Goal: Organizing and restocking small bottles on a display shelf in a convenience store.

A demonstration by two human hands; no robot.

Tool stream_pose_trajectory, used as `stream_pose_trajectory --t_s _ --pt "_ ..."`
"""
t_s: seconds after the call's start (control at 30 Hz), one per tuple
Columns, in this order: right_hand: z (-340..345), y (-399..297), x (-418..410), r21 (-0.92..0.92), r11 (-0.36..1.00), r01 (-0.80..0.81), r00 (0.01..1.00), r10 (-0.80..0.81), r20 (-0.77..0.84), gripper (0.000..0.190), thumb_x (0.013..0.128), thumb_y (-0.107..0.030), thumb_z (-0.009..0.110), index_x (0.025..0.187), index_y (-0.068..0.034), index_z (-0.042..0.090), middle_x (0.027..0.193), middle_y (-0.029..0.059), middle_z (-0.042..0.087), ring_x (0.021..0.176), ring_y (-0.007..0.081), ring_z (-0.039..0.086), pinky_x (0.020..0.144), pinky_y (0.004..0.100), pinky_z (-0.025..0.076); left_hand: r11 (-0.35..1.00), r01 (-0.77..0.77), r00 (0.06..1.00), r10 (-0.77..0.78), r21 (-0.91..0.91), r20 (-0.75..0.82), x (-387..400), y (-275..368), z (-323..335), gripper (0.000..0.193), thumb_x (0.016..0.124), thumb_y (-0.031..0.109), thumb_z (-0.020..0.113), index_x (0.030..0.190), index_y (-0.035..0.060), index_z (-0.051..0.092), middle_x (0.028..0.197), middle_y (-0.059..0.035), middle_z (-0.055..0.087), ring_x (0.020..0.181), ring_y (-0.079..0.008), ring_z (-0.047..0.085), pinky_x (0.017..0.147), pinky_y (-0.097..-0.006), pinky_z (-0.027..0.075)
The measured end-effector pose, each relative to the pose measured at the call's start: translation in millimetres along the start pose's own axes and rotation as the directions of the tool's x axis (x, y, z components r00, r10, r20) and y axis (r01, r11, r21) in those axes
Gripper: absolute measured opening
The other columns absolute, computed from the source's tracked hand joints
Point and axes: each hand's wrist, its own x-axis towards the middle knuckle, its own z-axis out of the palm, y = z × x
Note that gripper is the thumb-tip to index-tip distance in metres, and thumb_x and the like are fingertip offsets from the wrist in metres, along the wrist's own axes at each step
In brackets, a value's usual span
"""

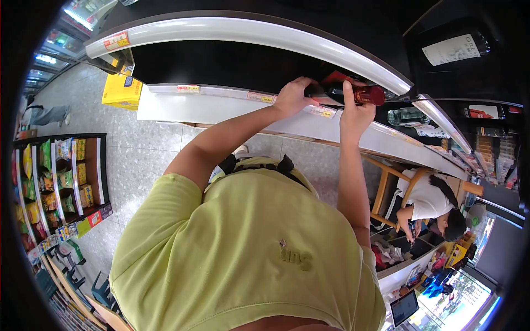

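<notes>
A dark glass bottle [335, 92] with a red cap and neck wrap lies on its side at the shelf opening, neck to the right. My right hand [357, 113] grips it around the neck, with the thumb along the near side. At the other end, my left hand [293, 97] holds the base between thumb and fingers. Part of the bottle's body is hidden by shadow and by my fingers. Below both hands runs the white shelf edge [232, 93] with price tags; a lit white shelf strip [248, 31] curves above them.
More bottles, one clear [408, 117] and one with a white label [453, 49], stand on the right-hand shelves. A yellow carton [121, 92] is on the floor at left, near a snack rack [102, 173]. On the right, a seated person [430, 196] works at an open drawer beside a wooden chair [379, 190].
</notes>
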Motion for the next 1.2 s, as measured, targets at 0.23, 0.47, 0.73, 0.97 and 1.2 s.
stream_pose_trajectory --t_s 0.23,0.47,0.73,0.97,1.2 --pt "4 -3 7 -0.038 0.999 -0.031 0.999 0.032 0.035 0.031 0.085 -0.025 0.078 0.095 0.003 0.069 0.088 0.0064 0.07 0.079 0.013 0.061 0.079 0.0283 0.047 0.997 -0.01 1.0 0.012 0.076 -0.017 2 -8 2 0.05 0.065 0.02 0.086 0.109 0.0032 0.066 0.105 -0.0152 0.067 0.097 -0.0325 0.066 0.085 -0.0392 0.053" --pt "12 1 15 -0.082 0.996 -0.022 1.0 0.021 -0.018 0.04 0.076 -0.033 0.085 0.089 0.001 0.068 0.081 0.0088 0.068 0.074 0.0214 0.064 0.076 0.034 0.049 0.995 0.001 1.0 -0.003 0.097 0.016 4 -9 1 0.053 0.065 0.022 0.086 0.111 0.0044 0.067 0.107 -0.0168 0.067 0.097 -0.0348 0.066 0.086 -0.0402 0.053" --pt "11 -2 20 -0.21 0.976 0.053 0.999 -0.051 0.014 0.048 0.081 -0.03 0.083 0.108 0.004 0.064 0.11 0.0121 0.065 0.098 0.0182 0.061 0.092 0.0305 0.045 0.992 0.1 0.994 -0.104 0.079 0.044 7 -8 3 0.053 0.064 0.023 0.084 0.111 0.0042 0.067 0.109 -0.019 0.068 0.101 -0.0346 0.066 0.088 -0.0402 0.053" --pt "16 -7 18 0.118 0.992 -0.046 0.999 0.046 0.006 0.058 0.086 -0.015 0.077 0.132 0.003 0.047 0.121 0.0136 0.059 0.11 0.0203 0.057 0.099 0.0325 0.042 0.981 0.134 0.981 -0.151 0.137 0.118 12 -6 1 0.059 0.064 0.03 0.083 0.113 0.0033 0.066 0.113 -0.0226 0.066 0.102 -0.038 0.065 0.089 -0.0424 0.053" --pt "16 2 20 0.029 0.999 0.021 1.0 -0.021 0.008 0.05 0.086 -0.013 0.076 0.126 0.004 0.051 0.118 0.0122 0.061 0.104 0.0196 0.057 0.097 0.0315 0.042 0.96 0.112 0.985 -0.141 0.256 0.099 14 -20 11 0.067 0.064 0.033 0.084 0.118 0.0 0.062 0.116 -0.0229 0.065 0.106 -0.0388 0.063 0.093 -0.0435 0.052"
